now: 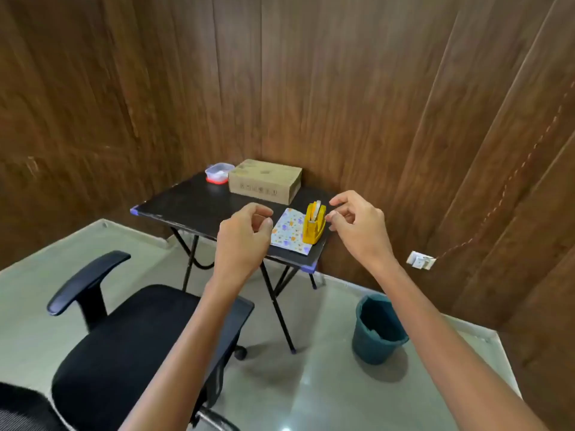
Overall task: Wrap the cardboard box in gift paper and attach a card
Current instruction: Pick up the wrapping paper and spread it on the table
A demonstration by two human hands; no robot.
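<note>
A brown cardboard box [265, 181] lies flat at the back of a small black folding table [189, 202]. Folded gift paper [287, 231] with a small coloured print lies near the table's front right corner. On that paper stands a yellow tape dispenser [315, 223]. My left hand [244, 236] hovers in the air left of the paper, fingers loosely curled, holding nothing. My right hand [357, 223] hovers right of the dispenser, fingers also loosely curled and empty. Both hands are apart from the table's objects. No card is visible.
A clear plastic container with a red base [218, 172] sits left of the box. A black office chair [130, 331] stands in front of the table on the left. A dark teal bucket [378, 329] stands on the floor at right. Wood-panelled walls close the corner.
</note>
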